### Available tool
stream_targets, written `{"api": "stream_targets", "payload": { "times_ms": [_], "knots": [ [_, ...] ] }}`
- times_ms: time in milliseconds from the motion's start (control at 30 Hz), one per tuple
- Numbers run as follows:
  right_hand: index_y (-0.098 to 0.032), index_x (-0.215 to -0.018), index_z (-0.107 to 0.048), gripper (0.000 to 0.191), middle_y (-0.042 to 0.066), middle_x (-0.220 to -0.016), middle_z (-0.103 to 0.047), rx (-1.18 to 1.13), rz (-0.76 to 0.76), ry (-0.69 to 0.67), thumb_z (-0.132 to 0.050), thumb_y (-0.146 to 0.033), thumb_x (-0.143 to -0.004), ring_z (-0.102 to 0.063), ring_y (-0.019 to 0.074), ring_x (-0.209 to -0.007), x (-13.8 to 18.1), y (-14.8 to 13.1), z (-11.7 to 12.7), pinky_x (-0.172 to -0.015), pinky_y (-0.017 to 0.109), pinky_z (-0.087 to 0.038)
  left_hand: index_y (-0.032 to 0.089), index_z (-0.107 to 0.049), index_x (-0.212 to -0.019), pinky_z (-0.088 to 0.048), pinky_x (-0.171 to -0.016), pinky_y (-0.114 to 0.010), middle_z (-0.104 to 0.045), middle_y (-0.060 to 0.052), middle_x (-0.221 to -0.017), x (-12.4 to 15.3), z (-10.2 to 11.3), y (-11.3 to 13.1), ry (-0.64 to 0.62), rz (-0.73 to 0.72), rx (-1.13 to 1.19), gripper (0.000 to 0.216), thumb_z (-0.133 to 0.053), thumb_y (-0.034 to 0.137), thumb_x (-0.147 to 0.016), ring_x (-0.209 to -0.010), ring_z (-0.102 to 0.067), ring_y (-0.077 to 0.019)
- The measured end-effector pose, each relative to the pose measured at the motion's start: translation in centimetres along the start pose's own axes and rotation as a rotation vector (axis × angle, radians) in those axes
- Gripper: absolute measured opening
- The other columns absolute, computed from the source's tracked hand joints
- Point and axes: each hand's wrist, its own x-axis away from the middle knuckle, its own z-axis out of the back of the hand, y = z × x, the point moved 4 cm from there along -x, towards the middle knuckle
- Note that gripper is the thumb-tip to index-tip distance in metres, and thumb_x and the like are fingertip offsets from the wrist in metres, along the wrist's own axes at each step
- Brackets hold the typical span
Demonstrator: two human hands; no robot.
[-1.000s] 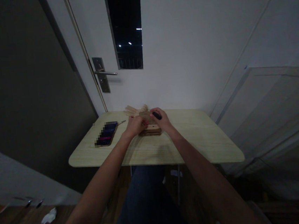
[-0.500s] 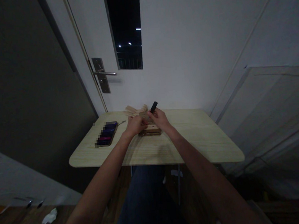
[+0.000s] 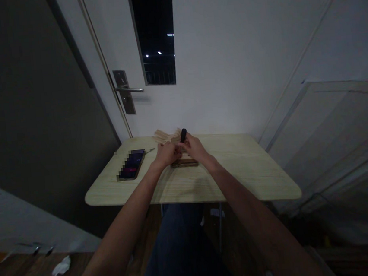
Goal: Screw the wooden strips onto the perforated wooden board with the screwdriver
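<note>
My right hand [image 3: 195, 147] is closed round a stubby tool with a black handle [image 3: 183, 135]. The handle points up and away from me, and its lower end is hidden by my fingers. Beside it, my left hand [image 3: 167, 153] is closed at the left side of a small brown wooden box-like piece [image 3: 185, 162], its fingertips pressed together on the wood under the tool. Both hands nearly touch above this piece, hiding most of its top. Just behind them lies a fanned bunch of pale wooden sticks [image 3: 161, 136].
A phone [image 3: 132, 164] lies on the left of the light wooden table [image 3: 239, 171], with a thin metal rod [image 3: 150, 150] by its corner. Past the far edge stands a white door [image 3: 215, 57] with a lever handle [image 3: 130, 90]. Crumpled paper [image 3: 61, 266] is on the floor.
My right hand has moved slightly left, and the black handle has come left with it and stands more upright. My left hand stays in nearly the same place.
</note>
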Motion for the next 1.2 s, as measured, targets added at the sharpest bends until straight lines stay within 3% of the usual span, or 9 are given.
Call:
{"api": "stream_targets", "payload": {
  "times_ms": [233,567,767,1000,1200],
  "knots": [
    [-0.019,-0.111,-0.057,0.029,0.005,-0.079,-0.069,0.04,0.035,-0.04,-0.061,-0.027,-0.083,-0.061,0.02,-0.068,-0.4,-0.1,-0.2,-0.063,0.029,-0.044,0.019,-0.071,-0.082,-0.04,-0.093,-0.043,-0.073,-0.009,-0.092,0.2,0.4,0.4,-0.022,0.021,-0.01,0.013,-0.064,0.03,-0.08,-0.105,-0.061,-0.0288],
    [-0.021,-0.119,-0.048,0.042,0.0,-0.069,-0.062,0.028,-0.011,-0.062,-0.061,-0.027,-0.08,-0.057,0.0172,-0.059,-0.6,-0.7,0.0,-0.055,0.027,-0.042,0.017,-0.07,-0.087,-0.039,-0.095,-0.045,-0.073,-0.012,-0.098,0.1,0.4,0.3,-0.041,0.026,-0.011,0.017,-0.063,0.031,-0.082,-0.106,-0.062,-0.0299],
    [-0.022,-0.132,-0.039,0.049,0.005,-0.09,-0.066,-0.08,0.044,-0.034,-0.052,-0.024,-0.085,-0.062,0.0181,-0.073,-1.0,-2.3,0.5,-0.068,0.032,-0.052,0.019,-0.071,-0.087,-0.038,-0.096,-0.043,-0.074,-0.01,-0.095,0.0,0.2,0.1,-0.043,0.019,-0.01,0.015,-0.062,0.03,-0.083,-0.105,-0.062,-0.0284],
    [-0.023,-0.113,-0.058,0.027,0.007,-0.107,-0.067,-0.086,0.132,-0.085,-0.045,-0.018,-0.09,-0.064,0.0197,-0.096,-2.2,-3.1,0.6,-0.086,0.037,-0.053,0.018,-0.072,-0.088,-0.037,-0.097,-0.048,-0.073,-0.011,-0.097,-0.1,0.0,0.0,-0.056,0.012,-0.007,0.016,-0.062,0.03,-0.083,-0.105,-0.063,-0.0307],
    [-0.026,-0.115,-0.06,0.029,0.003,-0.096,-0.068,-0.025,0.128,-0.086,-0.049,-0.017,-0.089,-0.063,0.0169,-0.079,-2.1,-3.7,0.9,-0.077,0.033,-0.054,0.018,-0.072,-0.09,-0.039,-0.095,-0.047,-0.072,-0.012,-0.102,-0.1,-0.1,0.0,-0.059,0.025,0.0,0.017,-0.062,0.031,-0.083,-0.107,-0.062,-0.0315]
  ]
}}
